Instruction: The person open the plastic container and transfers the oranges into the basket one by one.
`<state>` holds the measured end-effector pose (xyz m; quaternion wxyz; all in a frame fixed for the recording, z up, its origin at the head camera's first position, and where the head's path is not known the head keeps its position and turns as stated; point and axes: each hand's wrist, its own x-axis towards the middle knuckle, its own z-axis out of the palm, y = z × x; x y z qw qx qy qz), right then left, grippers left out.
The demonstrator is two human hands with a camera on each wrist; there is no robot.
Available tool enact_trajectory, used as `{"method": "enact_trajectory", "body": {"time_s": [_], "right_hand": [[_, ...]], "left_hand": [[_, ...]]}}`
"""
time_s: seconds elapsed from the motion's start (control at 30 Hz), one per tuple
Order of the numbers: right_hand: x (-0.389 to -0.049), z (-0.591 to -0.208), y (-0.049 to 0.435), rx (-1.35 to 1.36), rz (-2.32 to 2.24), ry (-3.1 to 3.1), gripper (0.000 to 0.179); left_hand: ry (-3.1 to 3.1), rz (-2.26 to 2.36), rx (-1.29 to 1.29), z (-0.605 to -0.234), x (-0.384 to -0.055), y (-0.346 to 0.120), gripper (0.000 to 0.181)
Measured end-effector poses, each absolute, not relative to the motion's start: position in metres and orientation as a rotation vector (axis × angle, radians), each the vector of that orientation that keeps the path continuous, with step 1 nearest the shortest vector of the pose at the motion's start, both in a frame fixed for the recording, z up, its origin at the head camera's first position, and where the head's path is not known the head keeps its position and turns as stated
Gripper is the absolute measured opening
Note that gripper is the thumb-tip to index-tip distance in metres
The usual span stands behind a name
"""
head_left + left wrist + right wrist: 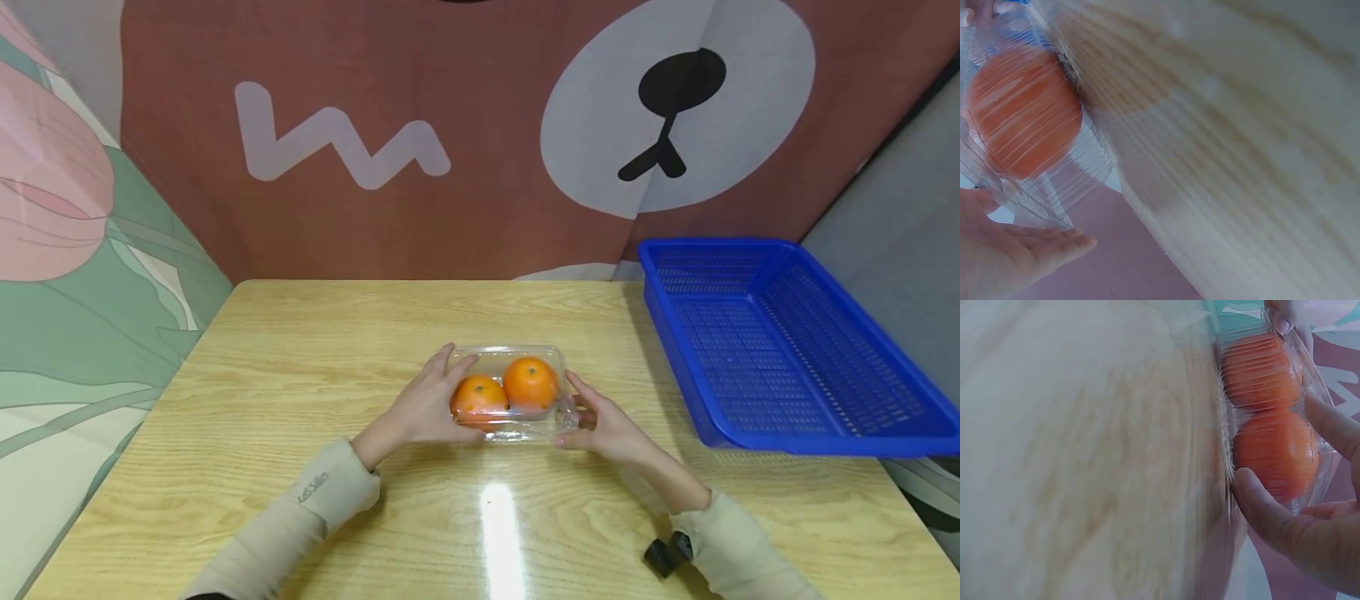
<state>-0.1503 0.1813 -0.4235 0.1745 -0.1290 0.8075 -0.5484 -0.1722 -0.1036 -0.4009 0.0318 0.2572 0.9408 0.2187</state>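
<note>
Two oranges (530,383) sit side by side in a clear plastic fruit box (525,435) over the middle of the wooden table. My left hand (437,400) grips the box's left end, thumb along the near edge and fingers at the far side. At the opposite end, my right hand (611,425) holds the box between thumb and fingers. Ribbed plastic walls cover an orange (1025,112) in the left wrist view, with the left fingers (1054,250) at the box's corner. In the right wrist view, the right thumb (1263,503) touches the lower edge of the box.
A blue plastic basket (693,400) with mesh sides stands at the table's right. Behind the table (315,333) hangs a brown cloth (487,225) with a bear print. A black device (667,554) is at the right sleeve's cuff.
</note>
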Motion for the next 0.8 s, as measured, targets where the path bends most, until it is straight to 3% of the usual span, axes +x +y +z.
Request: {"method": "enact_trajectory", "body": {"time_s": [0.8], "right_hand": [[-0.1504,-0.4194,0.1776,-0.303,-1.561,2.281,0.097]], "left_hand": [[2.952,0.649,0.837,-0.4022,-0.1743,-0.1014,0.095]]}}
